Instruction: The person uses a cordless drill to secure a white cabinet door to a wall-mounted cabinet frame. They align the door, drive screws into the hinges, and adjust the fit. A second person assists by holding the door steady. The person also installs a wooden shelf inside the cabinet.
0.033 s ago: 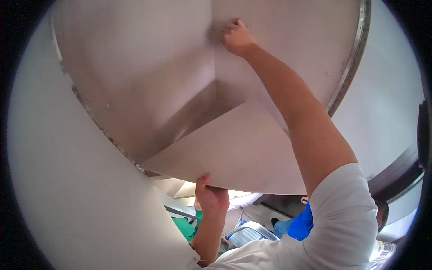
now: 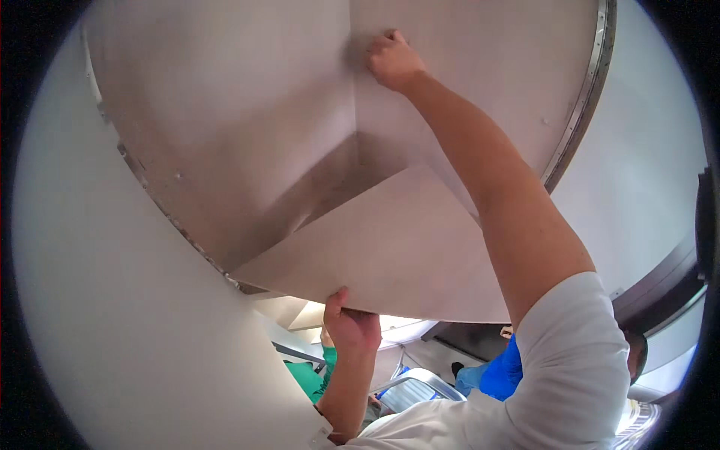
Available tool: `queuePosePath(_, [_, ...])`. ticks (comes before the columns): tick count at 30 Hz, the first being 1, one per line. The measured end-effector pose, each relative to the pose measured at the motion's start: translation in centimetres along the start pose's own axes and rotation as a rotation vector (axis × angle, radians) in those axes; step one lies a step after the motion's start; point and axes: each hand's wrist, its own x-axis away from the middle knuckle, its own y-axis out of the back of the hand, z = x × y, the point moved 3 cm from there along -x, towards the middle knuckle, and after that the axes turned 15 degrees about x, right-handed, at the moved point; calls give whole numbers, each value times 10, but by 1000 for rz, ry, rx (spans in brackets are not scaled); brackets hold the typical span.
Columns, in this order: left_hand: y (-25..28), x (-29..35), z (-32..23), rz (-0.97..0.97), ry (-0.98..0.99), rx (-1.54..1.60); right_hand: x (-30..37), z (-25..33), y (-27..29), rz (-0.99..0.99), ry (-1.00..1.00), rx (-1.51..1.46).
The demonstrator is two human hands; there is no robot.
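We look up at a broad white wall (image 2: 135, 330) that curves across the left side of the view; against it stands a large pale panel (image 2: 225, 135) with a riveted metal rim (image 2: 581, 112) bending down its right side, and a vertical seam runs down the panel's middle. Below the seam a flat beige sheet (image 2: 390, 262) tilts toward us, its near edge bowed and its far corner tucked in where the panel's faces meet; the sheet lies between our two hands, near the centre of the view. Our right arm, in a white short sleeve (image 2: 577, 360), stretches up and across the sheet; our right hand (image 2: 394, 60) is curled into a loose fist pressed against the panel just beside the seam, and we cannot tell whether it holds anything. Our left hand (image 2: 349, 326) grips the sheet's near edge from below, thumb up over the rim and fingers closed underneath; beneath it, small and partly hidden, we make out something green (image 2: 311, 379), a bright blue piece (image 2: 499, 375) and a pale tray-like object (image 2: 416, 386).
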Motion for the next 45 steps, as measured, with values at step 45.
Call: queuePosePath(45, [-147, 25, 66, 235, -118, 110, 314, -10, 209, -17, -222, -577])
